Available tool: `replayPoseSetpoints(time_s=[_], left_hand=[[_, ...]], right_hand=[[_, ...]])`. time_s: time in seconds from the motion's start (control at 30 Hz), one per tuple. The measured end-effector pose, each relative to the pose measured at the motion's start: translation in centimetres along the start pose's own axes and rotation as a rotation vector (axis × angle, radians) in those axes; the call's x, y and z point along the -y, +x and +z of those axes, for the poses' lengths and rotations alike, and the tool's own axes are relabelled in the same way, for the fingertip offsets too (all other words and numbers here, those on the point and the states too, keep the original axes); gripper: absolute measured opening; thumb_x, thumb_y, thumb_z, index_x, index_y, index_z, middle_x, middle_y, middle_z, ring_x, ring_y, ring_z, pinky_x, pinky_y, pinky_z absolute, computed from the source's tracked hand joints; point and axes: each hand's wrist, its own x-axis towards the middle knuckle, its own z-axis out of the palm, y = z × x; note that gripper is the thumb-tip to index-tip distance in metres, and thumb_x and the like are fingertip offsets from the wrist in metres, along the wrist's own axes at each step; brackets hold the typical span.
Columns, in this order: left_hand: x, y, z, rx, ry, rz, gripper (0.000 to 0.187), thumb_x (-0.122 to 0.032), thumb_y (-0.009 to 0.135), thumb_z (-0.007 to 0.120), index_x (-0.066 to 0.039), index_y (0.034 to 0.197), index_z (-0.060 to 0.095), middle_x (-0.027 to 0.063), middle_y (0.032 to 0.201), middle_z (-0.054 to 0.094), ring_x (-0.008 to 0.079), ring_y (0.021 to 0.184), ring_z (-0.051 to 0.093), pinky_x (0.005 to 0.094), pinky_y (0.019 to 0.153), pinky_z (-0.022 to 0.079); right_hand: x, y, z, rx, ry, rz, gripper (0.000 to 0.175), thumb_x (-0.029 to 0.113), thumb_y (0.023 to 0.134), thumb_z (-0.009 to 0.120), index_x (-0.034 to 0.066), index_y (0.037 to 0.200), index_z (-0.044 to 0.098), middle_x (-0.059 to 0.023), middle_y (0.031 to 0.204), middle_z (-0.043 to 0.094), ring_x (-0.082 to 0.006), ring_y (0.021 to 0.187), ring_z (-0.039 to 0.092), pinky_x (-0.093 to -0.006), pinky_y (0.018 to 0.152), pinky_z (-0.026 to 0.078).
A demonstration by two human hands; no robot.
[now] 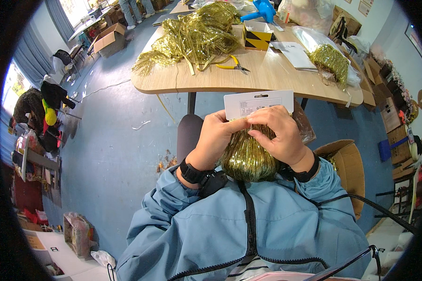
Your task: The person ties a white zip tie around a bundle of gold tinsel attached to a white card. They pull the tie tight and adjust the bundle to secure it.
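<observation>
Just short of the table's near edge, both my hands hold a white header card (258, 102) with a hang slot and small printing. A bundle of gold tinsel strands (250, 159) hangs from the card's lower edge towards my jacket. My left hand (216, 135) grips the card's lower left, with its thumb pointing inwards along the tinsel's top. On the other side, my right hand (280, 131) bends its fingers over the card's lower edge, its thumb below them near the middle. Fingers hide the join between card and tinsel.
On the wooden table (211, 83) lie a gold tinsel heap (200, 35), yellow-handled pliers (234, 66), a yellow-black box (257, 35), a blue tool (259, 12), white cards (294, 55) and bagged tinsel (328, 61). A cardboard box (348, 172) stands by my right side. People's legs (130, 12) show far off.
</observation>
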Motion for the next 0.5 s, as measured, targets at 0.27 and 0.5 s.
replayPoseSetpoints(time_s=[0.27,0.5], left_hand=[[0.31,0.06,-0.21,0.021,0.001,-0.030,0.023,-0.003,0.093,0.072,0.006,0.114,0.073,0.0114,0.115,0.076,0.0169,0.101,0.072,0.0311,0.092,0.055],[-0.23,-0.08,-0.07,-0.018,0.034,-0.026,0.024,-0.003,0.092,0.071,0.007,0.114,0.073,0.0111,0.114,0.076,0.0163,0.101,0.071,0.0304,0.092,0.055]], right_hand=[[0.19,-0.32,0.34,-0.035,-0.019,-0.032,0.033,0.001,0.079,0.085,0.0071,0.107,0.070,-0.0097,0.108,0.076,-0.0298,0.099,0.071,-0.0390,0.088,0.055],[-0.17,-0.33,0.32,-0.025,-0.006,-0.099,0.028,-0.002,0.080,0.084,0.0047,0.103,0.070,-0.0105,0.110,0.076,-0.0295,0.105,0.073,-0.0396,0.087,0.055]])
